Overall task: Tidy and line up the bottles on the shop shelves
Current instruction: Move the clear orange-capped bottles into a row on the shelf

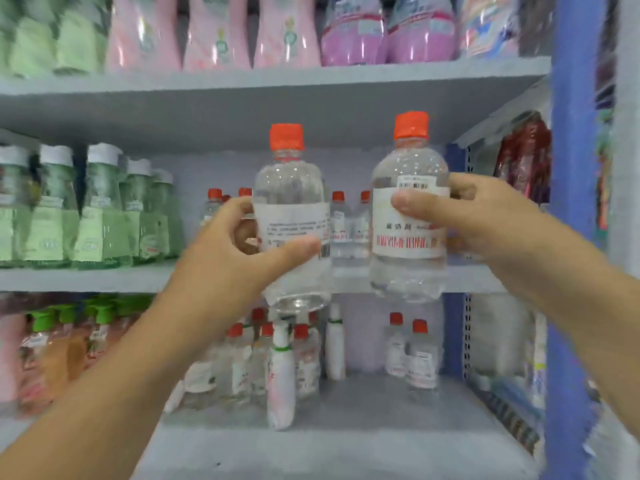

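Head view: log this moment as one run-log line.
left hand: holds left clear bottle | right hand: holds right clear bottle | both upright, off middle shelf | caps: orange

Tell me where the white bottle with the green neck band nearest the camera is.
White bottle with the green neck band: head view, bottom shelf, centre, front of the red-capped clear bottles.

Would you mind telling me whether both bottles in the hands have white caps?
No, the left hand and right hand each hold a clear bottle with an orange-red cap.
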The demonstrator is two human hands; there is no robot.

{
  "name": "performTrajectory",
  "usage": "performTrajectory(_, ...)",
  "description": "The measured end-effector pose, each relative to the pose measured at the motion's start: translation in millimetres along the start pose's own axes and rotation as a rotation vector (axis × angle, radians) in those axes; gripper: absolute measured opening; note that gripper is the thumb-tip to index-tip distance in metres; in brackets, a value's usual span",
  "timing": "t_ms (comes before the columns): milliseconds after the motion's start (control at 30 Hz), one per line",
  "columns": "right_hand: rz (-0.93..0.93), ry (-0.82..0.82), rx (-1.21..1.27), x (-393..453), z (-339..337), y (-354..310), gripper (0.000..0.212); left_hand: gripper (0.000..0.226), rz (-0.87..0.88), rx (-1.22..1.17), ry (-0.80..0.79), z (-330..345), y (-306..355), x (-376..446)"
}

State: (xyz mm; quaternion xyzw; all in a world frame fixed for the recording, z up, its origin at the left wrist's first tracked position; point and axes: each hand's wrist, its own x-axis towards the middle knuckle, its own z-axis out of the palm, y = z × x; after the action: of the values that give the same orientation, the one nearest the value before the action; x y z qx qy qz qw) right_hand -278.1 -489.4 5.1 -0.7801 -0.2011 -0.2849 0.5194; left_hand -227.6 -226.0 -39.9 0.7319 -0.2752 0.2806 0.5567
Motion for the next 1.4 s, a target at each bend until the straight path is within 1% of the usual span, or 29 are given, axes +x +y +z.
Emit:
performTrajectory(100, 0.083, 0.046, -0.051, 30.9, -12.0, 13.5, 0.045, 0.071, -0.096, 0.048, -0.016, 29.1, -5.4, 42.3)
performTrajectory(200, 0.166, 0.126, -0.075, 56.0, -13.2, 41.3, 0.041, 0.064, -0.183, 0.085, -0.071, 55.2, -22.0, 77.9)
performTrajectory(267, 0.211, 0.171, -0.091, 69.7, -12.1, 60.5, 0.04, 0.065, -0.222, 0.092, -0.102, 68.5, -33.1, 97.6)
performTrajectory(400, 0.227, 0.16, -0.14, 95.7, -8.9, 89.3, 0.032, 0.073, -0.243, 0.151, -0.205, 87.9, -52.2, 138.9)
performTrajectory(500, 0.259, 0.132, -0.241, 116.9, -8.4, 100.4, 0.03, 0.083, -0.199, 0.262, -0.299, 100.5, -61.3, 164.5)
performTrajectory(600, 0.325, 0.064, -0.31, 136.6, -10.7, 106.8, 0.032, 0.114, -0.078, 0.399, -0.311, 104.8, -60.7, 191.4)
performTrajectory(633, 0.339, 0.062, -0.331, 141.5, -10.8, 108.8, 0.035, 0.117, -0.065, 0.386, -0.307, 101.6, -58.4, 201.6)
performTrajectory(700, 0.359, 0.065, -0.368, 150.8, -10.3, 113.7, 0.038, 0.108, -0.074, 0.306, -0.346, 90.1, -54.3, 223.3)
performTrajectory(733, 0.37, 0.063, -0.384, 155.3, -10.5, 116.6, 0.038, 0.1, -0.071, 0.301, -0.41, 84.8, -53.1, 233.3)
performTrajectory(800, 0.388, 0.046, -0.413, 163.9, -11.5, 122.6, 0.041, 0.087, -0.063, 0.335, -0.539, 81.3, -53.8, 250.0)
performTrajectory(867, 0.393, 0.029, -0.441, 173.2, -13.4, 126.2, 0.042, 0.077, -0.058, 0.381, -0.589, 86.0, -54.2, 262.6)
performTrajectory(1000, 0.401, -0.059, -0.543, 189.4, -15.6, 127.0, 0.029, 0.068, 0.0, 0.624, -0.535, 97.3, -55.7, 279.9)
performTrajectory(1067, 0.431, -0.108, -0.609, 198.5, -17.8, 127.6, 0.037, 0.068, 0.014, 0.719, -0.522, 100.1, -58.0, 286.0)
performTrajectory(1167, 0.436, -0.126, -0.719, 214.3, -19.9, 132.0, 0.051, 0.078, 0.026, 0.806, -0.5, 102.8, -63.6, 296.0)
performTrajectory(1233, 0.44, -0.157, -0.727, 222.5, -19.3, 137.5, 0.054, 0.083, 0.018, 0.819, -0.495, 105.4, -66.6, 300.8)
performTrajectory(1400, 0.408, -0.254, -0.747, 241.6, -23.3, 149.5, 0.063, 0.083, -0.005, 0.823, -0.467, 122.6, -75.5, 307.8)
